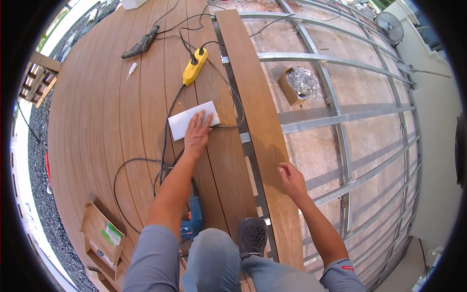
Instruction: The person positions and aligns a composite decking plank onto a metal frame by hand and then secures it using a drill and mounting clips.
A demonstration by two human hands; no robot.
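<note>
My left hand (197,136) lies flat on a white rectangular pad or slim box (180,124), its fingers stretched out over the top. The white piece rests on the laid brown deck boards (146,107). To the right, my right hand (293,181) hovers at the edge of a single deck board (255,97), fingers curled in; whether anything is inside them is hidden. A gap runs between this board and the laid decking. Just beyond the white piece lies a yellow power strip (195,67) with black plugs in it. A blue power tool (193,216) sits beside my knee.
A dark corded tool (141,46) and a small white-handled tool (131,71) lie farther off. Cables snake across the decking. Open cardboard boxes (101,236) stand lower left. Right of the board, a metal frame (304,125) spans the concrete, with a box of silvery pieces (296,85).
</note>
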